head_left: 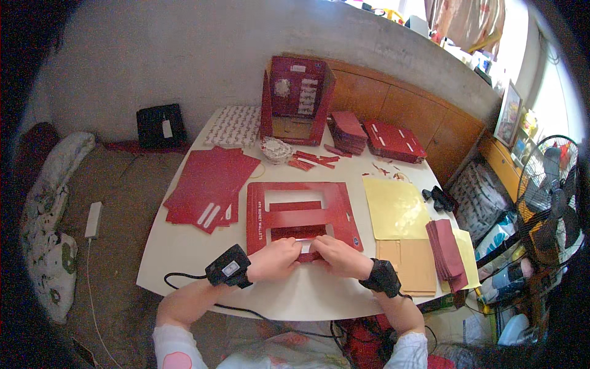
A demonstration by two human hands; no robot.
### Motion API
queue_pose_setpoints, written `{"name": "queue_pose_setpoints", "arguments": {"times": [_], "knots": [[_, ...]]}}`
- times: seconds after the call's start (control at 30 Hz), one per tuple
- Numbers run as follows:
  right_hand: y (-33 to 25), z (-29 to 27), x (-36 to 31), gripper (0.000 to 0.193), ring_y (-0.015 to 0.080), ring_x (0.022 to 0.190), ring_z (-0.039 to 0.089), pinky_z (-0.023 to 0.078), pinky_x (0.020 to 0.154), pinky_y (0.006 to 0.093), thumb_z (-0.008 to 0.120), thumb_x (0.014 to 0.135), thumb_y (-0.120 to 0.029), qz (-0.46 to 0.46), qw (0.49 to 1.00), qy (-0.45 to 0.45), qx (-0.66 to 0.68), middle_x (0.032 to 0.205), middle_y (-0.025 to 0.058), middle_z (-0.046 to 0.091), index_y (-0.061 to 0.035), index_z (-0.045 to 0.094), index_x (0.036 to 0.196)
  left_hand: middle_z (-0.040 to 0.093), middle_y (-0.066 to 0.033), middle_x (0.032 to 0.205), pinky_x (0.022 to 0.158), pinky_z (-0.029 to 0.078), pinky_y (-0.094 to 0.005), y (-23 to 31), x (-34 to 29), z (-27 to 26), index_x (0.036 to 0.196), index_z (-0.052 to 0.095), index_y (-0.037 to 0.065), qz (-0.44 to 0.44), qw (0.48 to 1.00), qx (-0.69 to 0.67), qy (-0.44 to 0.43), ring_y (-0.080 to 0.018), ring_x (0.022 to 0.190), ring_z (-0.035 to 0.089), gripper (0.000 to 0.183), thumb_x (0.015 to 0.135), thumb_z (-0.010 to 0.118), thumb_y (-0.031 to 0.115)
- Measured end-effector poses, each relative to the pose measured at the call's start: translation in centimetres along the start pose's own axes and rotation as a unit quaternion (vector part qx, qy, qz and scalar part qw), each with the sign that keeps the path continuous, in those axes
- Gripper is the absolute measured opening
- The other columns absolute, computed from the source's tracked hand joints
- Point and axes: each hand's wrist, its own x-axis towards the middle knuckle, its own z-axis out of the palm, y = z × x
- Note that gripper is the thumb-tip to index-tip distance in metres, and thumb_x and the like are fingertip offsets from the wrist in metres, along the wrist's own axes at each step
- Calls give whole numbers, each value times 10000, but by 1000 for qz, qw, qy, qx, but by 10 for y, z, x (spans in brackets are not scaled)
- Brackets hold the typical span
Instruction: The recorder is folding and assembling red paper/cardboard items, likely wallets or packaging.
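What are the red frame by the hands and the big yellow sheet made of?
The red frame looks like thin card with a smooth finish: flat, with crisp cut-out edges. The big yellow sheet could be paper or plastic; bright patches suggest gloss.

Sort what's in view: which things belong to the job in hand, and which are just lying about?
Seemingly part of the job:
red card with cut-outs, left hand and right hand at its near edge
loose red cards, likely
red scraps, likely

Apparently lying about:
fan
picture frame
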Motion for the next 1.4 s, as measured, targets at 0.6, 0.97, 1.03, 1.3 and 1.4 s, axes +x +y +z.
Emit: {"name": "queue_pose_setpoints", "arguments": {"times": [0.6, 0.97, 1.03, 1.3, 1.4], "knots": [[8, -7, 12, 284, 419, 823, 604, 491, 683, 464, 657, 732, -32, 82, 993, -49, 63, 843, 211, 621, 6, 499, 965, 607, -293, 853, 748, 495, -499, 1, 12, -16, 877, 539, -82, -92, 993, -60, -45, -445, 858, 606, 208, 717, 577, 47], [-3, -14, 21, 274, 412, 850, 619, 508, 695, 478, 670, 769, -100, 127, 989, -71, 24, 860, 219, 630, 3, 494, 951, 642, -231, 872, 744, 501, -447, -10, 13, -13, 978, 541, -18, -98, 990, -86, -48, -393, 890, 633, 254, 762, 638, 75], [1, -14, 23, 267, 407, 845, 627, 514, 696, 468, 678, 767, -112, 127, 988, -75, 39, 855, 219, 636, 4, 513, 942, 643, -235, 881, 750, 501, -444, -12, 13, -10, 987, 544, -21, -95, 991, -85, -47, -390, 897, 634, 258, 764, 635, 69], [5, -15, 32, 235, 393, 790, 626, 490, 687, 456, 695, 715, -105, 100, 990, -76, 70, 770, 185, 632, 4, 543, 857, 566, -152, 865, 765, 483, -432, 4, 3, 12, 820, 555, -7, 27, 988, 54, 143, -341, 896, 576, 160, 722, 631, 95], [12, -7, 27, 226, 394, 751, 632, 493, 645, 455, 680, 723, -127, 110, 992, -58, 17, 744, 208, 625, 11, 547, 843, 541, -98, 864, 729, 487, -373, 13, 5, 12, 798, 596, 16, 126, 946, 244, 175, -249, 834, 556, 150, 721, 603, 144]]}}
